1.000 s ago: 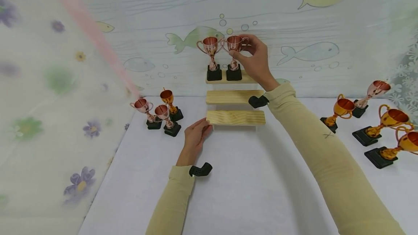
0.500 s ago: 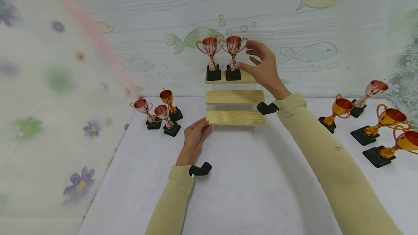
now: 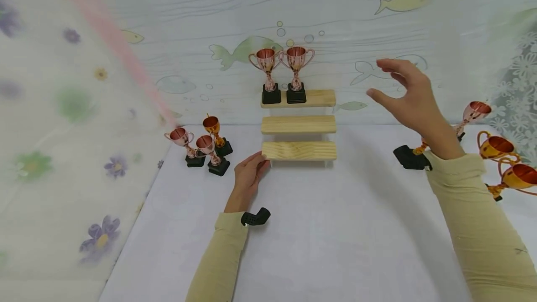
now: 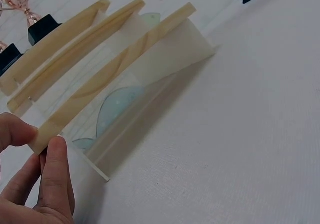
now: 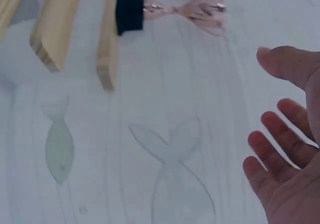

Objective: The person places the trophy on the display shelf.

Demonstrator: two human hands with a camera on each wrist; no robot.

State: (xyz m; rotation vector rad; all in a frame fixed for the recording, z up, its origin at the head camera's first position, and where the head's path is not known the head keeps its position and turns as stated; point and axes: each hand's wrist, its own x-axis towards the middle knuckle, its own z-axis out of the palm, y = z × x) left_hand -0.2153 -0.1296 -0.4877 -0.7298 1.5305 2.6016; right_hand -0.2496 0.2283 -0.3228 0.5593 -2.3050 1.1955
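My left hand [image 3: 248, 176] pinches the left end of the lowest board of a three-tier wooden shelf stand [image 3: 299, 151]; in the left wrist view, thumb and fingers grip that board's end [image 4: 45, 139]. Two rose-gold trophy cups with black bases stand upright side by side on the top board, a left trophy [image 3: 266, 61] and a right trophy [image 3: 296, 59]. My right hand [image 3: 413, 99] is in the air right of the stand, fingers spread and holding nothing. In the right wrist view, that hand [image 5: 290, 149] is apart from the trophies.
Left of the stand are two rose-gold trophies [image 3: 205, 145] and a gold trophy [image 3: 211, 126]. At right are a rose-gold trophy [image 3: 476, 112] and gold trophies [image 3: 520, 176], partly hidden by my right arm. A fish-patterned sheet [image 3: 180, 41] hangs behind the white table [image 3: 310, 227].
My right hand has let go of the right trophy on the top board and moved away to the right. The left hand keeps its grip on the lowest board.
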